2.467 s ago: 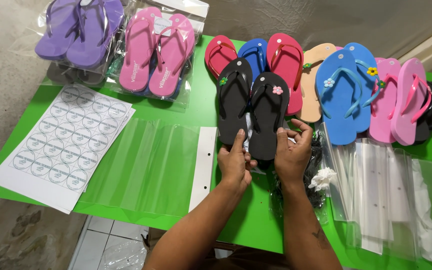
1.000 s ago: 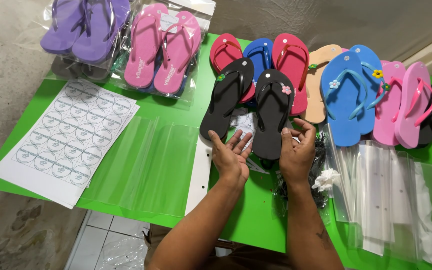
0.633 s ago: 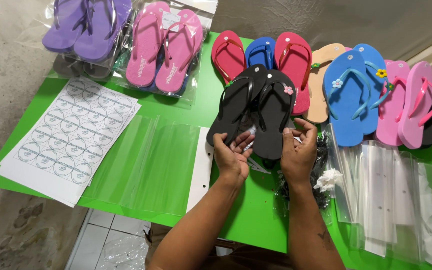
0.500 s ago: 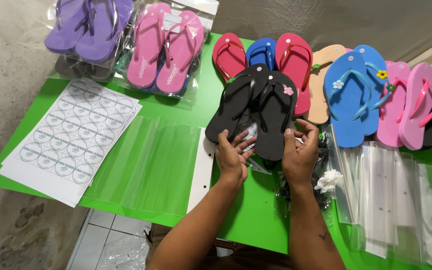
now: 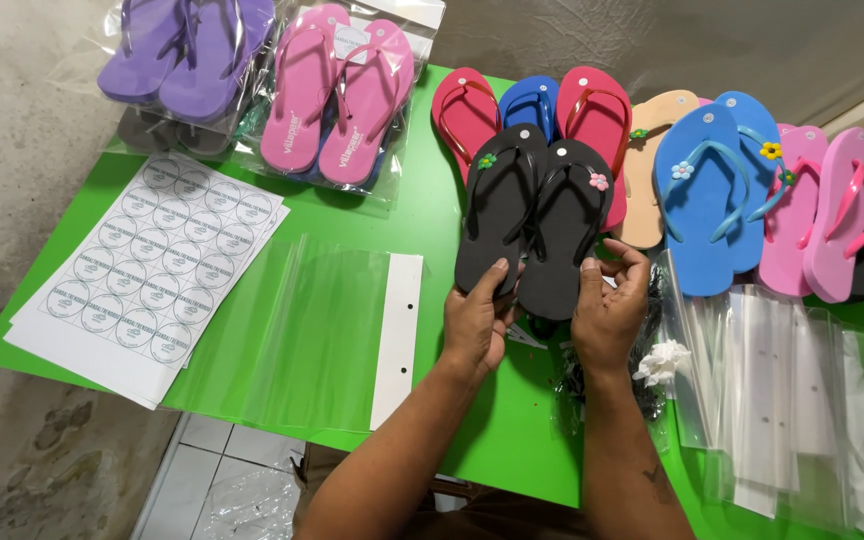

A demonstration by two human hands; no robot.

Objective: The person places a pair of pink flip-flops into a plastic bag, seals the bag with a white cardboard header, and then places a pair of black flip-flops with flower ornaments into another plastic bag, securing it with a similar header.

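Both hands hold a pair of black flip-flops (image 5: 537, 225) by the heel ends. The left hand (image 5: 475, 322) is closed on the heel of the left shoe, with the thumb lying on top. The right hand (image 5: 607, 310) is closed on the heel of the right shoe, with its fingers curled around the edge. The two shoes lie side by side, touching, toes pointing away from the person. One has a small green flower and the other a small pink flower near the toe.

Far to the left of the hands is a white sheet of round stickers (image 5: 147, 275) on the green table (image 5: 422, 215). Above it, in the far corner, are purple flip-flops in a clear bag (image 5: 187, 50) and, beside them, pink flip-flops in a clear bag (image 5: 337, 95). Just left of the hands lies a flat clear bag with a white strip (image 5: 302, 335).

Right behind the black pair are red flip-flops (image 5: 467, 105) and one blue one peeking out between them. To the right of the hands are a tan flip-flop (image 5: 647, 170), big blue flip-flops (image 5: 702, 205) and pink flip-flops (image 5: 822, 215). Near the right hand, lower down, is a pile of clear bags (image 5: 782, 400), and a small white scrunched-up bit (image 5: 660, 362) lies just beside the wrist.
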